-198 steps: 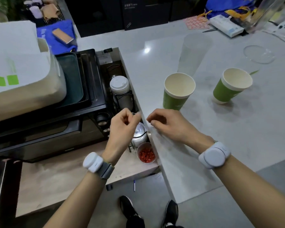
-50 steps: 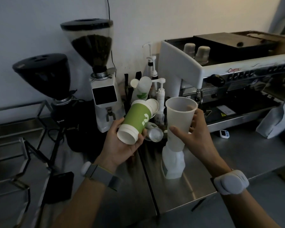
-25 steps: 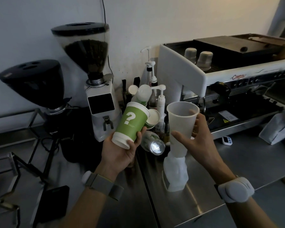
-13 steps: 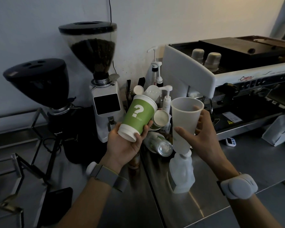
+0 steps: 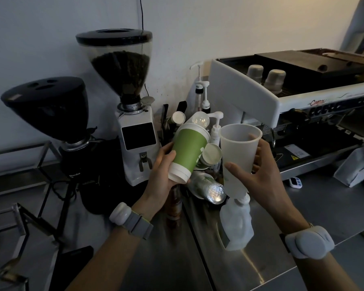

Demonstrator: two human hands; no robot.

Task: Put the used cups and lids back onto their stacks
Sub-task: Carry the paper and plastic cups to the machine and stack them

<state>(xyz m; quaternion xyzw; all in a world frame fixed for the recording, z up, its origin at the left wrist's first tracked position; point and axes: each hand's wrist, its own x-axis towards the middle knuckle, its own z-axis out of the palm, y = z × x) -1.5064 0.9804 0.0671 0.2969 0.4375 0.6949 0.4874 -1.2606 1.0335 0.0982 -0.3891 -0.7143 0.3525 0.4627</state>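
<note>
steel counter, crowded at the back

a steel counter (image 5: 315,208) carries two grinders (image 5: 135,114) at left, an espresso machine (image 5: 303,89) at right, pump bottles (image 5: 215,127) between them, a white jug (image 5: 236,225) near the front, a small timer (image 5: 295,182).

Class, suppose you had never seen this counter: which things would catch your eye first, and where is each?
At centre, the left hand holds a tilted green paper cup, and beside it the right hand holds a frosted plastic cup upright. Behind them on the left stands a white grinder with a bean-filled hopper; an espresso machine fills the right.

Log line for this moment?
left hand: grips green cup | right hand: grips clear cup | neither stacked yet
</note>
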